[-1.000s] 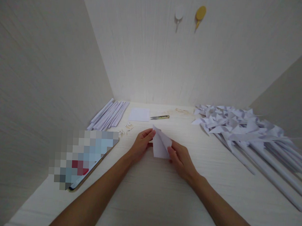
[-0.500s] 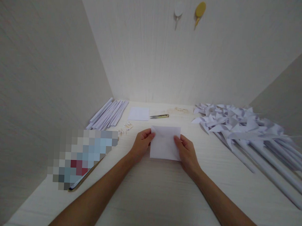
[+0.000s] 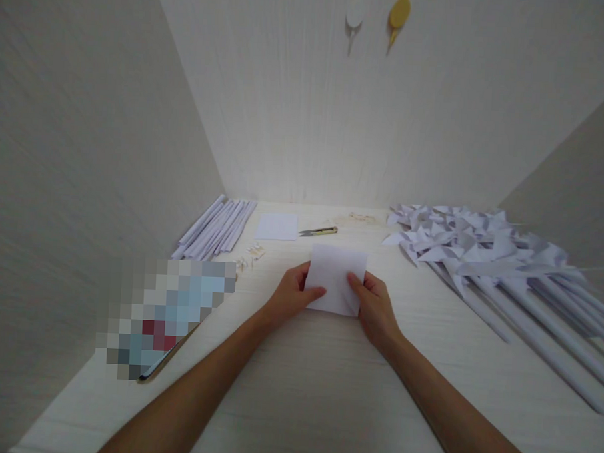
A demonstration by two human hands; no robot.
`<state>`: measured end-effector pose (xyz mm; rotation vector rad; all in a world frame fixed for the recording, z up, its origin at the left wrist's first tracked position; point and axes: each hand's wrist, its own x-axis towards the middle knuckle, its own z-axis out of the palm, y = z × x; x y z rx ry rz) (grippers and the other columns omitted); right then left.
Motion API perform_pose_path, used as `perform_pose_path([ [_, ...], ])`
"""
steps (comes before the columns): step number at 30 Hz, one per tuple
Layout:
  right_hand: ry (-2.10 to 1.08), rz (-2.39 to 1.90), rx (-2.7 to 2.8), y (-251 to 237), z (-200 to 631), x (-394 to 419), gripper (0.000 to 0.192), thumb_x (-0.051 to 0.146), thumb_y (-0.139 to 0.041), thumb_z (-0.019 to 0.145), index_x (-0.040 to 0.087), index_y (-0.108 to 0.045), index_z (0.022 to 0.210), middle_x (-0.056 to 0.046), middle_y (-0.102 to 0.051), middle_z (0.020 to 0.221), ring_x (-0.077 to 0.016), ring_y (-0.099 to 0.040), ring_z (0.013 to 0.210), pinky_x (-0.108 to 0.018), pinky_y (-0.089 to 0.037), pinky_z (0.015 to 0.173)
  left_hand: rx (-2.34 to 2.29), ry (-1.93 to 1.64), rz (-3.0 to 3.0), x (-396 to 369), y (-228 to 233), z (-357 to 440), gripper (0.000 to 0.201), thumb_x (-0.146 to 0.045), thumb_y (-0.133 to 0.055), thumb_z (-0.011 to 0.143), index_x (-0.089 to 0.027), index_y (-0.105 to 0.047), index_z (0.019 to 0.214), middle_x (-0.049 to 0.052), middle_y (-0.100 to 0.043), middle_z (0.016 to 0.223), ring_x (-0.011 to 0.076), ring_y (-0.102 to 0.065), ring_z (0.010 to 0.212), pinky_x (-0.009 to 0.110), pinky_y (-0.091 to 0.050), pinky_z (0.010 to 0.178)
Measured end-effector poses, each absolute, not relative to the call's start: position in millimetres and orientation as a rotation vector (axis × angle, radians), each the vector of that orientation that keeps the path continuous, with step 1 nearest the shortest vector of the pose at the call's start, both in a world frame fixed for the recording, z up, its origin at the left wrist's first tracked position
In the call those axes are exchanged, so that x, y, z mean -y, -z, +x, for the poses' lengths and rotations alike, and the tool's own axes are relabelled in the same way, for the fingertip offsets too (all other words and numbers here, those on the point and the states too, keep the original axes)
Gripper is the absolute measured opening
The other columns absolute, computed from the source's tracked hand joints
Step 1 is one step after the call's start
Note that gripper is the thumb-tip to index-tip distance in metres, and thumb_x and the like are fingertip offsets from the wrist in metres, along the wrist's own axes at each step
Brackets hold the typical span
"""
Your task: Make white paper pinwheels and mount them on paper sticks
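A square sheet of white paper [image 3: 336,275] is held up above the table between both my hands, slightly tilted. My left hand [image 3: 295,294] grips its left edge, thumb lying across the lower left front and fingers behind. My right hand [image 3: 376,306] pinches the right edge with the thumb on the front face; the fingers behind the sheet are partly hidden. Just beyond the sheet lie thread snips [image 3: 319,232] and a stack of square white paper [image 3: 276,226].
Rolled paper sticks [image 3: 216,229] lie at the back left, near small pale pieces [image 3: 253,252]. A pixelated flat object [image 3: 178,314] is at the left. Paper pinwheels [image 3: 461,243] on sticks pile up on the right. Two hooks [image 3: 400,16] hang on the back wall.
The sheet has turned slightly clockwise and moved a little up and right. My left thumb has slid inward over its lower left part. My right hand stays nearly in place.
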<state>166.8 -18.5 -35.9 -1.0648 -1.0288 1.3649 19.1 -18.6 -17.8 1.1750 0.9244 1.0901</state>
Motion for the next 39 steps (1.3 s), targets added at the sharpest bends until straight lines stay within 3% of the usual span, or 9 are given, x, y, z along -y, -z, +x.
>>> perform_pose_path([
  [6,-1.487,-1.010,0.816,28,162,17,0.028,0.037,-0.063,0.056,0.018,-0.058,0.076,-0.005,-0.067,0.073,-0.0228,-0.060,0.075,-0.033,-0.046,0.059,-0.961,-1.117,1.509,19,23,19,0.041,-0.010,-0.053,0.068,-0.018,-0.060,0.108,0.007,-0.064,0.106,0.0242,-0.055,0.104,0.037,-0.040,0.092],
  [12,-1.569,-0.931,0.714,21,161,17,0.020,0.030,-0.066,0.051,0.019,-0.057,0.065,-0.004,-0.067,0.065,-0.0227,-0.061,0.076,-0.033,-0.047,0.062,-0.896,-1.060,2.175,25,32,20,0.068,0.005,-0.027,0.070,-0.024,-0.035,0.131,0.003,-0.030,0.142,0.0167,-0.024,0.131,0.041,-0.019,0.108],
  [16,-1.623,-0.879,0.564,20,160,15,0.018,0.026,-0.067,0.046,0.020,-0.059,0.061,-0.001,-0.066,0.059,-0.0218,-0.062,0.075,-0.031,-0.048,0.064,-0.912,-0.880,2.590,26,36,20,0.077,0.009,-0.027,0.066,-0.022,-0.022,0.136,0.005,-0.019,0.145,0.0176,-0.008,0.134,0.045,-0.019,0.108],
  [21,-1.645,-0.866,0.532,20,161,14,0.015,0.023,-0.065,0.050,0.020,-0.062,0.064,-0.001,-0.068,0.066,-0.0192,-0.062,0.075,-0.029,-0.048,0.065,-0.877,-0.786,2.739,26,35,19,0.081,0.010,-0.027,0.065,-0.022,-0.011,0.138,0.007,-0.012,0.147,0.0176,-0.008,0.134,0.044,-0.022,0.107],
  [24,-1.637,-0.867,0.619,22,163,13,0.019,0.023,-0.067,0.052,0.020,-0.063,0.070,-0.001,-0.069,0.073,-0.0191,-0.062,0.077,-0.031,-0.048,0.068,-0.799,-0.842,2.640,26,35,18,0.087,0.013,-0.024,0.060,-0.024,-0.012,0.138,0.005,-0.010,0.147,0.0158,-0.009,0.134,0.042,-0.021,0.108],
  [26,-1.588,-0.861,0.763,26,166,12,0.028,0.019,-0.069,0.051,0.021,-0.063,0.078,-0.001,-0.069,0.078,-0.0179,-0.062,0.077,-0.031,-0.048,0.069,-0.775,-0.919,2.491,27,33,19,0.087,0.013,-0.023,0.058,-0.024,-0.019,0.137,0.003,-0.013,0.146,0.0149,-0.013,0.133,0.040,-0.019,0.108],
  [29,-1.460,-0.895,1.014,33,172,10,0.039,0.012,-0.072,0.050,0.021,-0.062,0.087,0.001,-0.068,0.078,-0.0154,-0.061,0.071,-0.029,-0.047,0.067,-0.837,-1.070,2.136,26,28,19,0.077,0.009,-0.027,0.062,-0.022,-0.034,0.132,0.004,-0.031,0.141,0.0157,-0.028,0.129,0.039,-0.020,0.108],
  [34,-1.369,-1.008,1.157,38,178,8,0.024,0.022,-0.071,0.058,0.017,-0.063,0.080,-0.001,-0.069,0.073,-0.0156,-0.061,0.064,-0.030,-0.047,0.062,-0.853,-1.111,1.375,22,21,20,0.055,0.002,-0.045,0.059,-0.017,-0.060,0.108,0.005,-0.066,0.103,0.0236,-0.055,0.106,0.040,-0.040,0.094],
  [39,-1.389,-1.061,1.181,33,175,11,0.024,0.025,-0.070,0.057,0.016,-0.063,0.078,-0.002,-0.069,0.069,-0.0172,-0.062,0.063,-0.031,-0.049,0.061,-0.869,-1.138,0.929,19,21,22,0.022,-0.016,-0.063,0.058,-0.011,-0.067,0.079,0.007,-0.070,0.074,0.0219,-0.064,0.074,0.033,-0.050,0.070],
])
